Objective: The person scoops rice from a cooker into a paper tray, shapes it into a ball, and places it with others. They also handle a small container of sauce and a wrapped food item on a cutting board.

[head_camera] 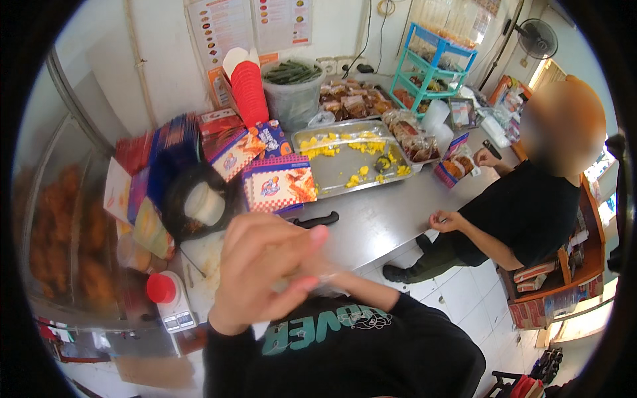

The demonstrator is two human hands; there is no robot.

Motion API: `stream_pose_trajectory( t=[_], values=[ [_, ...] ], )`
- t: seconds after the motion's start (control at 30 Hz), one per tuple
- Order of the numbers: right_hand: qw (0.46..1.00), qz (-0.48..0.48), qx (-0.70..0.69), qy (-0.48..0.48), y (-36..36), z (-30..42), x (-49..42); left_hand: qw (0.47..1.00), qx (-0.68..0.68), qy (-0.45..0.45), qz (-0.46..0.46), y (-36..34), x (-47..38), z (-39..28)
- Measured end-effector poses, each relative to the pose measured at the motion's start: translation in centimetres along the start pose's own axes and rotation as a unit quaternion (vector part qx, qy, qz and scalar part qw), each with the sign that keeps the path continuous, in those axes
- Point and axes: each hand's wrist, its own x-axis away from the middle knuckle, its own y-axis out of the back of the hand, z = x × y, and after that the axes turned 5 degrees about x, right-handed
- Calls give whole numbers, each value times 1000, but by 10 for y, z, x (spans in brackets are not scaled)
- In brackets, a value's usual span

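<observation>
My left hand [264,268] is raised close to the camera, its fingers curled and blurred. It covers most of my right hand [321,266], which reaches in from the right at chest height. A bit of clear, shiny plastic [331,281] shows by my right wrist; whether either hand grips it is hidden. Just beyond my hands, a black-handled knife [321,220] lies on the steel counter [368,224]. Printed cardboard food boxes [278,184] lie behind it, next to a metal tray [338,174] with yellow crumbled food and a spoon [382,164].
A co-worker [517,214] stands at the right near an open food box [454,169]. On my left are a kitchen scale [176,311], a cutting board [201,253], a dark bowl [174,199] and a glass case with fried food [64,239]. Behind stand a bucket [293,99] and tiered rack [430,72].
</observation>
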Motion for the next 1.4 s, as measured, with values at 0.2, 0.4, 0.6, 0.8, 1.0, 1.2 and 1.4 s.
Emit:
stream_pose_trajectory(
  t=[0.2,0.4,0.6,0.8,1.0,1.2,1.4],
  values=[
    [945,-27,152,-289,94,-140,115,942,68,330,-15,-15,121,55],
    [727,-250,505,-392,94,-225,111,849,77,496,-164,-13,228,35],
    [873,-370,-263,-178,6,-135,-37,853,-28,477,-210,0,276,2],
    [882,-75,-464,-21,-152,168,-79,828,-255,450,-215,20,331,-61],
    [659,237,-713,-35,-258,408,-40,688,-399,452,-405,94,449,-168],
    [608,396,-688,4,-356,535,-29,788,-256,472,-300,136,523,-253],
    [804,367,-464,-55,-415,548,-85,604,-284,602,-438,223,597,-305]
  ],
)
